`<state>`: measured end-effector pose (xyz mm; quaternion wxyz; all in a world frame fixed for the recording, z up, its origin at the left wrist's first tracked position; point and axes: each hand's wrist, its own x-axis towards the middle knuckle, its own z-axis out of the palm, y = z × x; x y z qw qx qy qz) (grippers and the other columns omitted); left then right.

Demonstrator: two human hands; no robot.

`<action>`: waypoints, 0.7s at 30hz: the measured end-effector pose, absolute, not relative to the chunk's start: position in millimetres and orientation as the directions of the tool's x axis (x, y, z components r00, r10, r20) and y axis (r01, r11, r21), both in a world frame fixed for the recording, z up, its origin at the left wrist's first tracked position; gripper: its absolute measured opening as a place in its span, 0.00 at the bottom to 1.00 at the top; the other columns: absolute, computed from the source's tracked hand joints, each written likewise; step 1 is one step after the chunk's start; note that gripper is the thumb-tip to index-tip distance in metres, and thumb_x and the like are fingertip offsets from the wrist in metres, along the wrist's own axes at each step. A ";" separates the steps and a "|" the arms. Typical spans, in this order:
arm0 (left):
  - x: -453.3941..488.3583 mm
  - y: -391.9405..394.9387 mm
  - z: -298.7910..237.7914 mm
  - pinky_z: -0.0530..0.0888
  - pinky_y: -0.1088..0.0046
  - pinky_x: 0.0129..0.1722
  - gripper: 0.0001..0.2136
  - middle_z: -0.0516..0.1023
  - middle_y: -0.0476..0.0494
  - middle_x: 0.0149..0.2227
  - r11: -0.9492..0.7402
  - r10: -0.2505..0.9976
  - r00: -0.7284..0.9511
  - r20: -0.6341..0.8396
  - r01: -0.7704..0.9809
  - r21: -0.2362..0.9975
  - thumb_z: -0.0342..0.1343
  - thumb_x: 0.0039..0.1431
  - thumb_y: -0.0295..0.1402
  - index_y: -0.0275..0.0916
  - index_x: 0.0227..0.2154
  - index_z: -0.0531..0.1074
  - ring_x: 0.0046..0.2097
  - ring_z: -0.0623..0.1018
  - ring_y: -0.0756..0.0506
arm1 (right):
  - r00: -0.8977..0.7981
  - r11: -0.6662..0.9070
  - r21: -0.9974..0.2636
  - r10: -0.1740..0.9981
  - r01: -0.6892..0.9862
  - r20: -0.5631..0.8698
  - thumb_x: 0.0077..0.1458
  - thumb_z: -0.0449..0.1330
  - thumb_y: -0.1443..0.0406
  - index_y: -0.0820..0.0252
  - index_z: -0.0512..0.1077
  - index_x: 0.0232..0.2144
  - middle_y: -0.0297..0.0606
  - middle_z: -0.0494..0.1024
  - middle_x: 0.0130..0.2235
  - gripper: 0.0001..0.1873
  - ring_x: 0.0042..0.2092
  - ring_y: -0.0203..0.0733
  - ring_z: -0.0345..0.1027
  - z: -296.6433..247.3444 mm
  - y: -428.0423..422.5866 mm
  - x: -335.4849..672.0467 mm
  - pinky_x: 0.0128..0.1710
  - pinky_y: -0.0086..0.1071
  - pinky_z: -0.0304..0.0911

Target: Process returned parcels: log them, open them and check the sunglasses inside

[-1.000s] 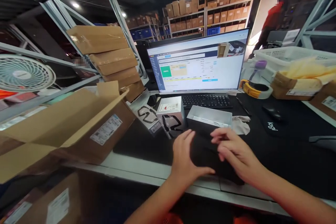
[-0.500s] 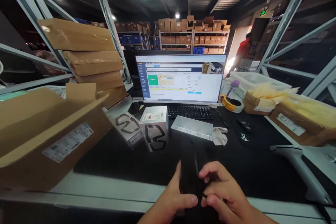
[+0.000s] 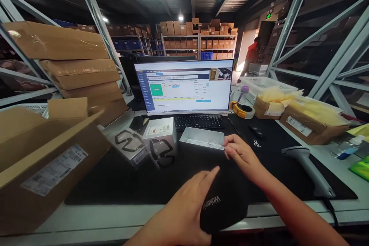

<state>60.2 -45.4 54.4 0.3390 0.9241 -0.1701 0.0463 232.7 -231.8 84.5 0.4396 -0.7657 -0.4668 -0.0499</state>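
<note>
My left hand (image 3: pixel 187 203) is closed round a black case (image 3: pixel 223 209) with grey lettering that reads "Waken…", its end cut off. The case is tilted, low in the middle of the view. At the right end of a shallow pale grey box tray (image 3: pixel 201 138), my right hand (image 3: pixel 238 152) has its fingers pinched together. What they hold, if anything, is hidden. The hand covers the spot where the crumpled pale cloth lay. Left of the tray stand a white goggle box (image 3: pixel 160 146) and a grey goggle box (image 3: pixel 128 146), both printed with a frame shape.
An open carton (image 3: pixel 54 169) stands at the left, with stacked cartons (image 3: pixel 77 73) behind. A monitor (image 3: pixel 184 88) and a keyboard (image 3: pixel 198 122) are at the back. To the right are a mouse (image 3: pixel 255 131), a tape dispenser (image 3: pixel 242 110) and a barcode scanner (image 3: pixel 309 171).
My right hand has left the black case and moved forward to the tray's end, over the cloth. My left hand has turned the case so its lettering shows. The view has swung right.
</note>
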 end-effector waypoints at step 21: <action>184.8 -4.1 27.1 0.64 0.40 0.62 0.18 0.71 0.29 0.58 -0.990 -0.051 0.887 0.459 -0.105 0.094 0.64 0.56 0.26 0.35 0.49 0.70 0.60 0.72 0.34 | 0.918 -0.244 -0.897 -0.059 0.368 0.393 0.51 0.66 0.53 0.47 0.66 0.55 0.42 0.70 0.62 0.30 0.63 0.64 0.62 16.1 -376.8 184.5 0.60 0.58 0.64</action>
